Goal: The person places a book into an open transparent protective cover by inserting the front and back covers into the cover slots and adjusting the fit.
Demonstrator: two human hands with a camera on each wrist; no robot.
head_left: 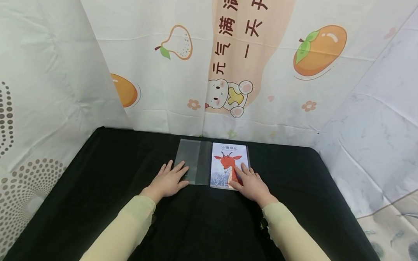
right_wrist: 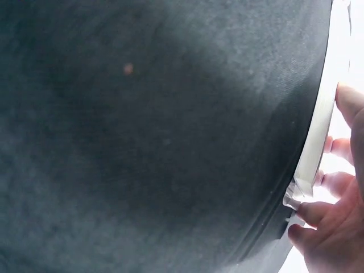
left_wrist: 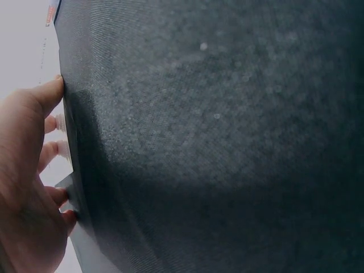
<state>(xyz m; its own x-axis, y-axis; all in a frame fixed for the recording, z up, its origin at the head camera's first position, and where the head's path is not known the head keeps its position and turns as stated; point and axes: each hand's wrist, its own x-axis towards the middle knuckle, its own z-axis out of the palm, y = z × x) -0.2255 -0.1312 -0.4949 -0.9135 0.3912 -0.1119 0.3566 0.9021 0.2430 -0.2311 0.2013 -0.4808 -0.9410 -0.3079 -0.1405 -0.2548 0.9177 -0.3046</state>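
A thin booklet with a red deer on its front lies on the right part of a clear plastic book cover, which is spread flat on the black cloth. My left hand lies at the cover's lower left edge, its fingers spread and the thumb near the bottom corner. On the booklet's lower right part rests my right hand, fingers spread. In the left wrist view, the left hand's fingertips touch the sheet's edge. From the right wrist, the pale page edge shows beside the right hand.
Black cloth covers the table. A white curtain with printed fruit and characters hangs right behind the table's far edge. More patterned curtains close in both sides.
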